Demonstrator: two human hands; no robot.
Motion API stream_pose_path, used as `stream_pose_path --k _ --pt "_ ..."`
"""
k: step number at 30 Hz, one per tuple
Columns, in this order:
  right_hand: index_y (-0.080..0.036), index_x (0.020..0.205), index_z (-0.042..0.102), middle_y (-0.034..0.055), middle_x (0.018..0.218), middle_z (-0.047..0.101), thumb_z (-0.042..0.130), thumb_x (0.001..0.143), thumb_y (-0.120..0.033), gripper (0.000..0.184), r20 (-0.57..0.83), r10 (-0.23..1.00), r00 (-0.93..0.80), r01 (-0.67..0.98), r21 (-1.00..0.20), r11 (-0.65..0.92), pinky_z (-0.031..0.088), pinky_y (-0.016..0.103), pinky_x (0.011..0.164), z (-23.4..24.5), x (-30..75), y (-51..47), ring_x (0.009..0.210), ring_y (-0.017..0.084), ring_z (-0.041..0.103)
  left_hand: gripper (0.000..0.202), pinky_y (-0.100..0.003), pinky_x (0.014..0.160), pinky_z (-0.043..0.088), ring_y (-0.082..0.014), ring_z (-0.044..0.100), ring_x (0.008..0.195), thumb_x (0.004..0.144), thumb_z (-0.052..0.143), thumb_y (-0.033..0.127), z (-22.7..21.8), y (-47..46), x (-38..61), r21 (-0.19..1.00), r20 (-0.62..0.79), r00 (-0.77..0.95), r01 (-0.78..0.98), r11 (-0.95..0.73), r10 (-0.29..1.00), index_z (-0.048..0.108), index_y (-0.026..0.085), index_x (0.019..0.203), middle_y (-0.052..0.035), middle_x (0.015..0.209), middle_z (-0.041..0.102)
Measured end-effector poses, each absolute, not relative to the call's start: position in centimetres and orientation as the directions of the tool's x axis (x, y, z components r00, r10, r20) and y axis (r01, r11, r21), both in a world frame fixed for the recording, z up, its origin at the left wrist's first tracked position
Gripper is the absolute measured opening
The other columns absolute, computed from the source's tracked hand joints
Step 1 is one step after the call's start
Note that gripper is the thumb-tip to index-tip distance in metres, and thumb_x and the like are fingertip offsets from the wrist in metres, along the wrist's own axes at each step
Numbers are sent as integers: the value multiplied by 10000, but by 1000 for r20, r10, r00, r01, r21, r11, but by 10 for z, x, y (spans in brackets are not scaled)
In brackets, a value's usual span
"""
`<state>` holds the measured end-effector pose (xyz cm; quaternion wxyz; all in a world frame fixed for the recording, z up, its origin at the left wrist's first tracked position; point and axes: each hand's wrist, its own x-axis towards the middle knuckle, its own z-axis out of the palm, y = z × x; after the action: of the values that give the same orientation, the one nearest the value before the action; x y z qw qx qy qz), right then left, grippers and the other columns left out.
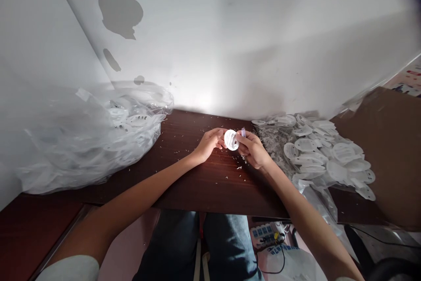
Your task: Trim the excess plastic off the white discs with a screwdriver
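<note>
My left hand [209, 141] and my right hand [252, 148] meet over the dark wooden table [197, 184], both pinching a small round white plastic disc [231, 139] between them. My right hand also grips a small tool [243, 132] with a pale handle that sticks up above its fingers. Tiny white shavings lie scattered on the table beneath the hands.
A large clear plastic bag [98, 140] with several white plastic parts lies at the left. A heap of white discs [322, 154] on clear plastic sits at the right, beside a brown cardboard sheet [384, 149]. A white wall stands behind. A power strip [265, 232] lies on the floor.
</note>
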<state>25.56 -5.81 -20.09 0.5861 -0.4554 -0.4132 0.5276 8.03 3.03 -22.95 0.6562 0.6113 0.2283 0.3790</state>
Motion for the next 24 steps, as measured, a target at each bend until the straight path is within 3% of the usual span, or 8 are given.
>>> stream_pose_path --k 6,19,24 --pt "-209 851 547 -108 615 338 921 741 -323 407 -100 994 52 -457 -887 -65 107 201 425 -195 249 -62 513 47 121 241 -255 680 484 -145 668 800 921 679 377 -228 27 80 975 224 670 -150 -166 708 729 198 1074 -49 939 742" --pt "-198 860 565 -107 595 339 881 772 -313 347 -123 992 -21 -488 -865 -118 104 215 418 -196 246 -63 519 53 90 227 -258 678 494 -119 611 723 953 691 419 -230 25 82 954 293 649 -243 -173 702 655 196 978 -14 856 662" --pt "-212 827 546 -116 582 287 874 761 -309 349 -114 993 -19 -478 -871 -109 114 229 425 -193 243 -65 512 58 99 208 -261 681 507 -126 617 750 951 677 399 -230 23 83 952 305 631 -221 -212 713 671 208 1034 -37 951 697"
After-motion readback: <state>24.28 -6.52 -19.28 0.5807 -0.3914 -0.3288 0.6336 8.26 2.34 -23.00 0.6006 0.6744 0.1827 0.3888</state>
